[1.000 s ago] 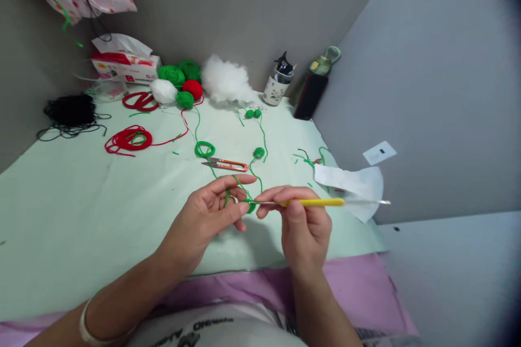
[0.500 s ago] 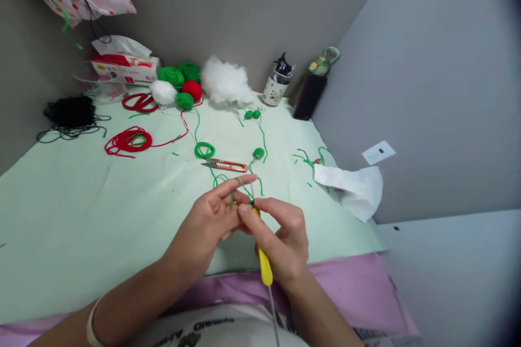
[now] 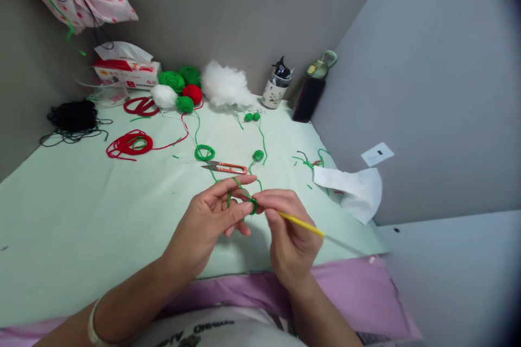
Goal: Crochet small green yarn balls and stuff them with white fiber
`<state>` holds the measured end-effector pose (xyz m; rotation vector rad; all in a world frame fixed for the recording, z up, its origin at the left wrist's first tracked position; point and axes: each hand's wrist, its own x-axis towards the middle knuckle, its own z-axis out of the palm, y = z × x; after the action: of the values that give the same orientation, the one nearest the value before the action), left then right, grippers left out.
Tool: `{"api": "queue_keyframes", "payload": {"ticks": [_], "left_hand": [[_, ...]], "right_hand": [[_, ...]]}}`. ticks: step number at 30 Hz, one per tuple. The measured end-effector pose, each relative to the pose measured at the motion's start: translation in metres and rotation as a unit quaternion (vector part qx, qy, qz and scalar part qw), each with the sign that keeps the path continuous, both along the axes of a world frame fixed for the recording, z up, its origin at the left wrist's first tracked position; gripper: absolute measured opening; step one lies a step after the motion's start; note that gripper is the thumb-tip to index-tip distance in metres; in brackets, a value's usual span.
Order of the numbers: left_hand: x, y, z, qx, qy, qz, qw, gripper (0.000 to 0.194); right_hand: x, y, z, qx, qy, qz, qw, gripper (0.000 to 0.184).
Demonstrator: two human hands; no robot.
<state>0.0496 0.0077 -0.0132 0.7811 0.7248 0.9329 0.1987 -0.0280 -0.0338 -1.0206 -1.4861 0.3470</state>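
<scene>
Between the thumb and fingers of my left hand is pinched a small ring of green crochet work. Green yarn runs from it up over my raised left index finger and down among the other fingers. My right hand grips a crochet hook with a yellow handle, its thin metal shaft pointing away to the lower right. The hook's working end meets the green piece, but the tip is hidden by fingers. Just beyond my hands lie orange thread snips and a loose green yarn coil.
Small green crocheted balls lie past the snips. Yarn balls, white stuffing, a tissue box, a pen jar and a phone leaning on a bottle line the back. Red scissors and white paper flank them.
My right hand has turned the hook from pointing down toward me to slanting out to the right. My left thumb now presses on the green piece, which shows more.
</scene>
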Motion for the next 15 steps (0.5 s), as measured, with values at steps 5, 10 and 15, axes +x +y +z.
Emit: {"api": "queue_keyframes", "payload": {"ticks": [5, 10, 15], "left_hand": [[0.001, 0.007, 0.003, -0.099, -0.073, -0.051, 0.991, 0.031], [0.0, 0.007, 0.003, -0.058, -0.052, -0.017, 0.997, 0.028], [0.002, 0.001, 0.002, 0.002, -0.002, -0.002, 1.0, 0.039]], "right_hand": [[0.008, 0.0, 0.0, 0.025, -0.049, -0.035, 0.998, 0.027], [0.007, 0.009, 0.007, -0.062, 0.21, 0.047, 0.975, 0.019], [0.0, 0.009, 0.004, -0.046, 0.153, 0.048, 0.986, 0.017]]}}
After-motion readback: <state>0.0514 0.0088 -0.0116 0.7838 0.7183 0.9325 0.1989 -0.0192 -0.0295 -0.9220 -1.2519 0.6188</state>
